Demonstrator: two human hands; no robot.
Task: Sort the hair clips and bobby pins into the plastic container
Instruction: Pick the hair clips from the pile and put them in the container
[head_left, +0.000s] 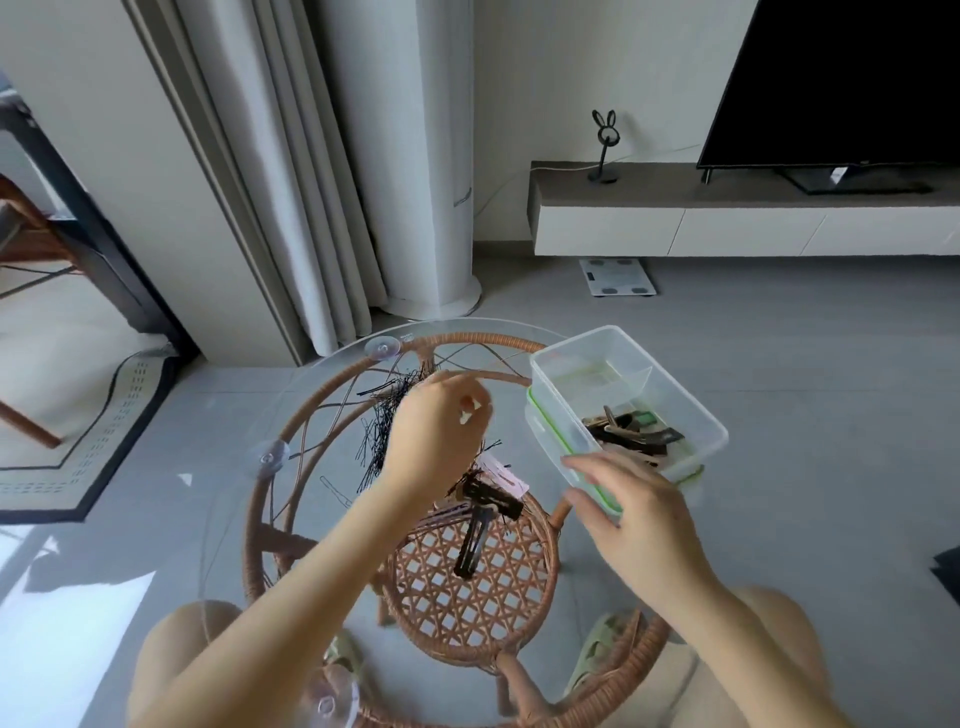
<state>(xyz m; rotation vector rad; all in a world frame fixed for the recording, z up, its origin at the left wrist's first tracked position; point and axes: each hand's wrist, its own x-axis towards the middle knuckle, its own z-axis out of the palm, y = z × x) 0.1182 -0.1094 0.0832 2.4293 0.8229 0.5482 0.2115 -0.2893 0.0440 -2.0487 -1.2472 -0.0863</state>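
Observation:
A clear plastic container stands on its green-edged lid at the right side of the glass table. Several brown and black hair clips lie in its near compartment. A heap of black bobby pins is spread over the glass at the left. My left hand hovers over that heap with its fingers curled, and a tuft of pins sticks out beside the fingertips. Two black hair clips and a pink card lie near the table's middle. My right hand has relaxed fingers and touches the container's near corner.
The round glass top rests on a rattan frame with a woven lower shelf and clear suction cups. My knees and slippers show under the glass. Curtains, a TV bench and a scale are farther off on the grey floor.

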